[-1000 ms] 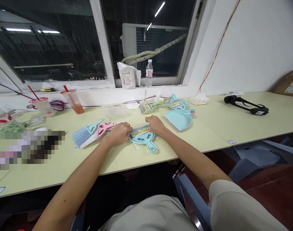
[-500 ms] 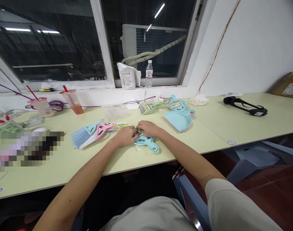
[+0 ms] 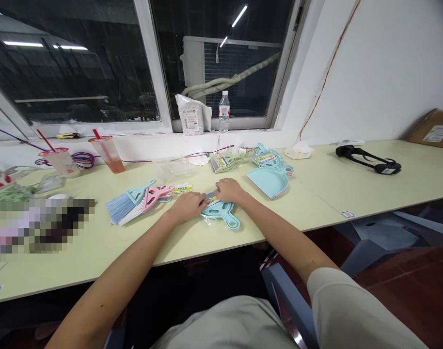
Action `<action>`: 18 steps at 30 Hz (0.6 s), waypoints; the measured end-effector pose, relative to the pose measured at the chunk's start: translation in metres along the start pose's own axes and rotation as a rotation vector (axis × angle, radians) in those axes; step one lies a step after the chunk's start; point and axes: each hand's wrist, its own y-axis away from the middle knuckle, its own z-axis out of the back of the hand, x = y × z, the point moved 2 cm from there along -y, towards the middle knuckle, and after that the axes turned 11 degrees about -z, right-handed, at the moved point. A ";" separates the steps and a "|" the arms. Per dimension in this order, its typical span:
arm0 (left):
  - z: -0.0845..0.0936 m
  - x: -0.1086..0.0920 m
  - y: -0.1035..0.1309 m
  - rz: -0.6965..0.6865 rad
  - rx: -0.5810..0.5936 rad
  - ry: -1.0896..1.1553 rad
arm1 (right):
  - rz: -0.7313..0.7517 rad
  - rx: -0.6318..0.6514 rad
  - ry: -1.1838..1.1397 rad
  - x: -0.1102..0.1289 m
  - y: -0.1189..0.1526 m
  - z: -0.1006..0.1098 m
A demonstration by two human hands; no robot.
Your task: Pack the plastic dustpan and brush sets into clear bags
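Note:
In front of me on the table lies a blue dustpan-and-brush set point(image 3: 221, 211) in clear plastic, its looped handle pointing toward me on the right. My left hand point(image 3: 188, 205) grips the left edge of its wrapping, fingers curled. My right hand point(image 3: 229, 190) closes on the wrapping's far right side; its fingertips are partly hidden. A strip of printed label shows between the two hands. Left of them rest a blue brush point(image 3: 129, 201) and a pink brush point(image 3: 149, 202), bristles toward the left. A blue dustpan point(image 3: 270, 182), stacked on a pink one, sits to the right.
Behind are a green wrapped set point(image 3: 225, 161), a blue wrapped set point(image 3: 267, 157) and loose clear plastic point(image 3: 174, 168). Two drink cups point(image 3: 110, 154) stand back left. A black headset point(image 3: 370, 160) lies right. A water bottle point(image 3: 224, 112) stands on the sill.
My right hand has shifted slightly right, away from my left hand, widening the gap so more of the label shows. The wrapped set stays in about the same place.

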 end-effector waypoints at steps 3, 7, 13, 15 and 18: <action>-0.002 -0.001 0.000 0.029 -0.005 0.020 | -0.143 0.054 -0.051 -0.009 -0.005 -0.004; -0.007 0.003 -0.002 0.171 -0.045 0.034 | -0.320 0.070 -0.156 -0.019 -0.011 -0.011; -0.010 0.013 -0.001 0.358 -0.177 0.182 | -0.444 0.017 -0.209 -0.025 -0.009 -0.014; -0.007 0.015 0.000 0.385 -0.220 0.185 | -0.446 -0.037 -0.211 -0.027 -0.007 -0.008; 0.002 0.015 0.003 0.390 -0.299 0.155 | -0.438 -0.177 -0.267 -0.031 -0.001 0.012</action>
